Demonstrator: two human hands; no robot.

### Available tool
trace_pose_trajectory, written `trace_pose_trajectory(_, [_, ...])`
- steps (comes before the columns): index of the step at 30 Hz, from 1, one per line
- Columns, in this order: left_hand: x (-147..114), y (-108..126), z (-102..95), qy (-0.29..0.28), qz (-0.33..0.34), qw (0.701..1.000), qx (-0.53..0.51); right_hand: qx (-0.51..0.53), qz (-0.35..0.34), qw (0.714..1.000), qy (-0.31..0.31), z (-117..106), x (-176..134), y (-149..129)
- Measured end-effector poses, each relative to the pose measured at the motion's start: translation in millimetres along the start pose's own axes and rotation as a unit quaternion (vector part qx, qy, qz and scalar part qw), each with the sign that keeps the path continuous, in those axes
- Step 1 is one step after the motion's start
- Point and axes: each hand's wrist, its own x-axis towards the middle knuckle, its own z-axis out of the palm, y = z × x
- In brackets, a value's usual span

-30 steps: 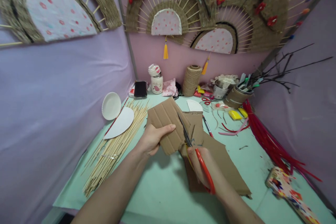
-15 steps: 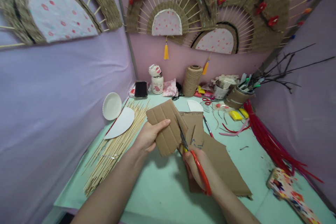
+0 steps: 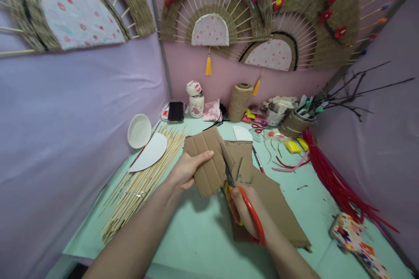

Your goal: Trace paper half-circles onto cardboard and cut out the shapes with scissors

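My left hand [image 3: 187,171] grips a piece of brown corrugated cardboard [image 3: 207,157], thumb on top, and holds it tilted above the table. My right hand [image 3: 246,213] holds red-handled scissors [image 3: 244,200] whose dark blades point up into the cardboard's right edge. A larger cardboard sheet [image 3: 271,202] lies flat beneath and to the right of both hands, with pencil marks on it.
A bundle of bamboo skewers [image 3: 144,183] lies at left beside a white half-disc [image 3: 150,153] and a paper plate [image 3: 139,130]. A twine spool [image 3: 238,101], a jar [image 3: 195,104], cups of tools and red strips [image 3: 334,174] crowd the back and right. Purple walls close in.
The scissors and my right hand have shifted slightly left and toward me along the cardboard edge. My left hand keeps its grip, almost still.
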Motion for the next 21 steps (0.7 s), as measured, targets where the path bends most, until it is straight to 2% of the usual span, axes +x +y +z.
trace_pose_trajectory(3, [0.0,0.4,-0.6,0.001,-0.002,1.000,0.003,-0.050,-0.003,0.998,0.022,-2.1,0.7,-0.7])
trace_pose_trajectory(9, [-0.1,1.4,-0.9,-0.002,-0.004,1.000,-0.002,-0.108,-0.014,0.994,0.014,-8.1,-0.6,-3.4])
trace_pose_trajectory(15, [-1.0,1.7,0.5,-0.007,-0.006,1.000,-0.002,-0.159,0.001,0.987,0.036,-9.5,1.5,-6.4])
trace_pose_trajectory(19, [-3.5,5.1,0.4,0.000,0.003,1.000,0.000,-0.156,-0.009,0.986,0.063,-6.8,1.0,-9.8])
trace_pose_trajectory(21, [-4.0,6.3,-0.3,-0.002,-0.001,1.000,-0.001,-0.121,-0.011,0.992,0.043,-6.3,-0.9,-12.4])
